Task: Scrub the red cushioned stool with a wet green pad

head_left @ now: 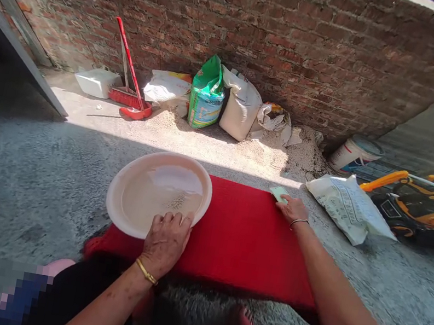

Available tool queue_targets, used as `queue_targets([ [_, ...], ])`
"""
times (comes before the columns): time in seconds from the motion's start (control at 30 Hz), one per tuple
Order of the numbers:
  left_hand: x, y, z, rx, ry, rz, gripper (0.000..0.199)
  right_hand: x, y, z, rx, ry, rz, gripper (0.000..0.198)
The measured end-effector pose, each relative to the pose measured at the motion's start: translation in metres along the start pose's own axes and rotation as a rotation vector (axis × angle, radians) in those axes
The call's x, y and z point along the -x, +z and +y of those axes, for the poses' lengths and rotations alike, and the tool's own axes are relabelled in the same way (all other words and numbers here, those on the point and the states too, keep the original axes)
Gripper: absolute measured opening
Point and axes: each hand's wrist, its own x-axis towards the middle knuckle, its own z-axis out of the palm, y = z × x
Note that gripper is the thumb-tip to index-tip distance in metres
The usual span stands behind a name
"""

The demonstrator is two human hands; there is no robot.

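Observation:
A wide pale basin (116, 190) with water in it sits on the left part of a red-covered low table (246, 234); a patch of small specks shows in the water. My left hand (165, 245) grips the basin's near rim, its fingers bent over the edge. At the table's far right corner, my right hand (291, 210) is closed on a flat, pale green cloth-like piece (278, 193). That piece reaches slightly past the corner. Its exact kind is too small to tell.
Against the brick wall stand a white box (97, 82), a red broom and dustpan (136, 111), a green bag (206, 97), a white sack (240, 108) and a bucket (355, 152). Right of the table lie a printed sack (349, 204) and a yellow-black machine (417, 207).

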Motion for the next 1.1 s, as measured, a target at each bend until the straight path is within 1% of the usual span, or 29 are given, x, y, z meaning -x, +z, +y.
queue_targets([
  [0.07, 0.000, 0.001, 0.000, 0.006, 0.001, 0.006, 0.035, -0.001, -0.008, 0.053, 0.022, 0.202, 0.029, 0.050],
  [0.13, 0.000, 0.002, 0.000, 0.022, 0.002, 0.010, 0.035, 0.004, -0.014, 0.089, 0.035, 0.363, 0.066, 0.051],
  [0.17, 0.000, 0.002, 0.000, 0.034, 0.001, 0.011, 0.035, 0.007, -0.017, 0.099, 0.035, 0.406, 0.086, 0.052],
  [0.2, 0.000, 0.002, 0.000, 0.047, 0.000, 0.013, 0.035, 0.011, -0.019, 0.102, 0.031, 0.423, 0.104, 0.052],
  [0.23, 0.001, 0.001, 0.000, 0.060, -0.002, 0.013, 0.035, 0.016, -0.020, 0.100, 0.023, 0.398, 0.116, 0.053],
  [0.27, 0.001, 0.001, -0.001, 0.070, -0.004, 0.014, 0.035, 0.019, -0.020, 0.092, 0.015, 0.338, 0.118, 0.052],
  [0.33, 0.001, 0.001, -0.001, 0.080, -0.004, 0.014, 0.035, 0.026, -0.018, 0.063, -0.005, 0.163, 0.109, 0.050],
  [0.4, 0.001, 0.000, -0.001, 0.071, 0.001, 0.015, 0.034, 0.030, -0.013, 0.021, -0.025, -0.026, 0.094, 0.048],
  [0.47, 0.000, 0.000, -0.001, 0.044, 0.009, 0.016, 0.034, 0.032, -0.007, -0.022, -0.044, -0.170, 0.071, 0.048],
  [0.53, 0.000, 0.000, -0.002, 0.014, 0.020, 0.015, 0.035, 0.031, -0.002, -0.056, -0.052, -0.296, 0.031, 0.048],
  [0.57, 0.000, 0.001, -0.002, 0.002, 0.025, 0.015, 0.035, 0.030, -0.001, -0.067, -0.051, -0.341, 0.011, 0.047],
  [0.6, 0.000, 0.001, -0.002, -0.007, 0.029, 0.015, 0.035, 0.028, -0.001, -0.071, -0.048, -0.368, -0.009, 0.047],
  [0.63, 0.001, 0.001, -0.002, -0.015, 0.033, 0.016, 0.036, 0.026, -0.002, -0.070, -0.042, -0.375, -0.026, 0.047],
  [0.67, 0.001, 0.001, -0.002, -0.021, 0.036, 0.018, 0.036, 0.025, -0.005, -0.061, -0.035, -0.363, -0.041, 0.047],
  [0.7, 0.001, 0.001, -0.002, -0.026, 0.039, 0.019, 0.036, 0.023, -0.008, -0.047, -0.026, -0.334, -0.052, 0.048],
  [0.77, 0.001, 0.000, -0.002, -0.029, 0.041, 0.019, 0.036, 0.024, -0.018, -0.006, -0.003, -0.228, -0.063, 0.048],
  [0.87, 0.001, 0.000, -0.002, -0.011, 0.039, 0.011, 0.036, 0.033, -0.033, 0.064, 0.048, 0.017, -0.031, 0.046],
  [0.93, 0.001, 0.000, -0.002, 0.009, 0.038, 0.009, 0.036, 0.042, -0.040, 0.097, 0.085, 0.196, 0.015, 0.043],
  [0.97, 0.001, 0.000, -0.002, 0.023, 0.037, 0.011, 0.036, 0.046, -0.041, 0.105, 0.090, 0.253, 0.038, 0.042],
  [1.0, 0.001, 0.001, -0.002, 0.039, 0.035, 0.011, 0.036, 0.049, -0.041, 0.108, 0.081, 0.272, 0.057, 0.043],
  [1.03, 0.001, 0.001, -0.003, 0.057, 0.031, 0.011, 0.036, 0.051, -0.039, 0.104, 0.061, 0.251, 0.068, 0.045],
  [1.1, 0.002, 0.001, -0.003, 0.091, 0.021, 0.006, 0.035, 0.054, -0.031, 0.081, 0.007, 0.129, 0.065, 0.050],
])
